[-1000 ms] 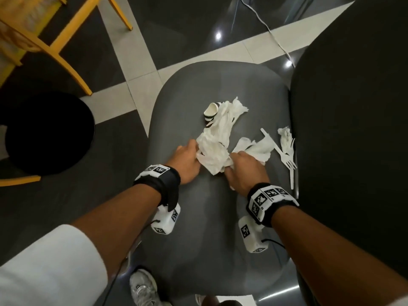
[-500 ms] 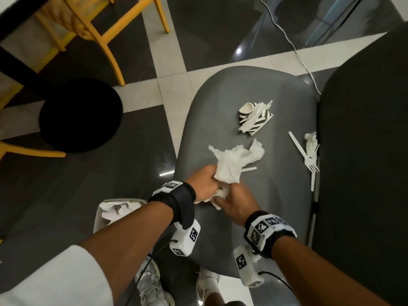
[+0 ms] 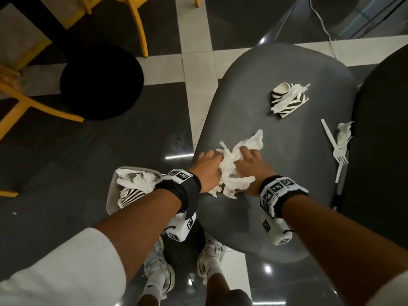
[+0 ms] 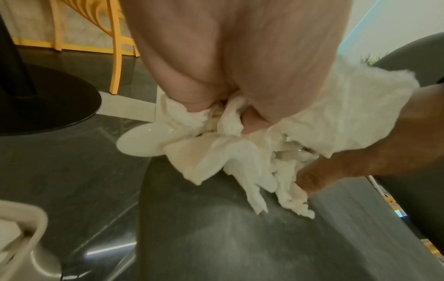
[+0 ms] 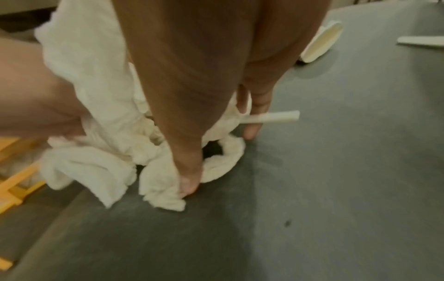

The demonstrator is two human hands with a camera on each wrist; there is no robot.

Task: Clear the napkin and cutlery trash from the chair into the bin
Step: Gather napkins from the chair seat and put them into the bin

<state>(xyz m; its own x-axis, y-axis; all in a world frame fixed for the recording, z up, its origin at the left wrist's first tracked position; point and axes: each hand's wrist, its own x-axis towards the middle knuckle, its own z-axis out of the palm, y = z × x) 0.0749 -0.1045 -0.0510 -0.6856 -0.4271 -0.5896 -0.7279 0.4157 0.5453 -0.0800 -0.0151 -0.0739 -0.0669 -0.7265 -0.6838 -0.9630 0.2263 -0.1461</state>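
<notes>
- The crumpled napkin wad (image 3: 231, 171) sits at the chair (image 3: 287, 217) seat's left edge, pressed between our two hands, with a white plastic spoon (image 4: 141, 141) bundled in it: bowl poking out left, handle (image 5: 271, 117) out right
- Our left hand (image 3: 206, 171) has its fingers curled into the wad from the left; our right hand (image 3: 249, 171) grasps it from the right, thumb and fingers (image 5: 254, 121) down on the paper
- The relation that matters: the bin (image 3: 110, 195) stands on the floor just left of and below the seat edge, so the wad must go leftward, off the edge; our left hand is nearer it
- The wad's long axis runs roughly away from us, towards the seat's middle
- Count left on the seat, well apart from our hands: one striped paper cup (image 3: 287, 100) on its side, what look like two plastic forks (image 3: 335, 149), one small napkin scrap (image 3: 343, 135)
- The bin already holds napkins and a striped piece
</notes>
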